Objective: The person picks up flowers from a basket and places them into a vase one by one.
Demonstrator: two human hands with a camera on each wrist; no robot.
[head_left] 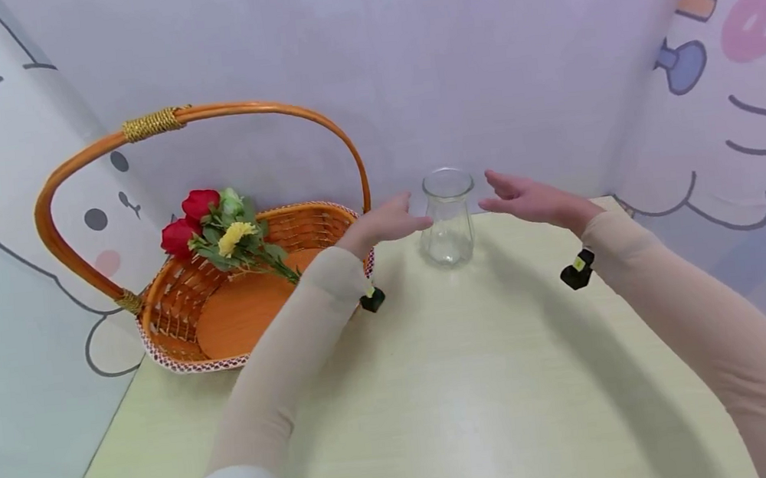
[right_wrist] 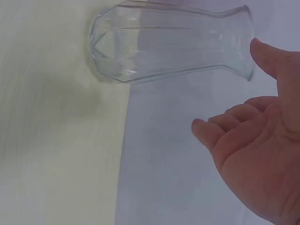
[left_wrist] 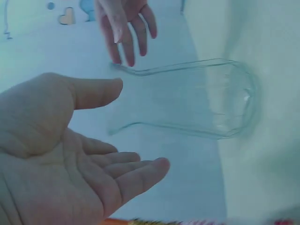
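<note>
You had both arms stretched forward over the table [head_left: 453,394], hands raised on either side of the glass vase [head_left: 449,232] with the palms turned in toward it. Your left hand [head_left: 387,222] was open, its thumb extended apart from loosely straight fingers, and it had hold of nothing. Its thumb tip was just beside the glass; whether it touched, you could not tell from these views. Your right hand [head_left: 535,200] mirrored it, fingers relaxed and reaching out, thumb spread away, grasping nothing; the head view showed a narrow gap between it and the vase.

The vase stood upright near the table's far edge, between your hands. It was clear and smooth, with a flared round lip, a slimmer neck and a wider body with faceted cuts near the base. The table had a pale, faintly grained surface with a soft sheen.

To the left of the vase sat the orange basket [head_left: 180,363], its sides openly woven, its rim trimmed in patterned braid. Its glossy arched handle [head_left: 253,108] was wrapped with golden cord [head_left: 153,124]. A bouquet [head_left: 212,240] leaned inside, with full red blooms, a ruffled yellow flower [head_left: 236,238] and green leaves. Your sleeves [head_left: 679,295] were beige and close-fitting.
</note>
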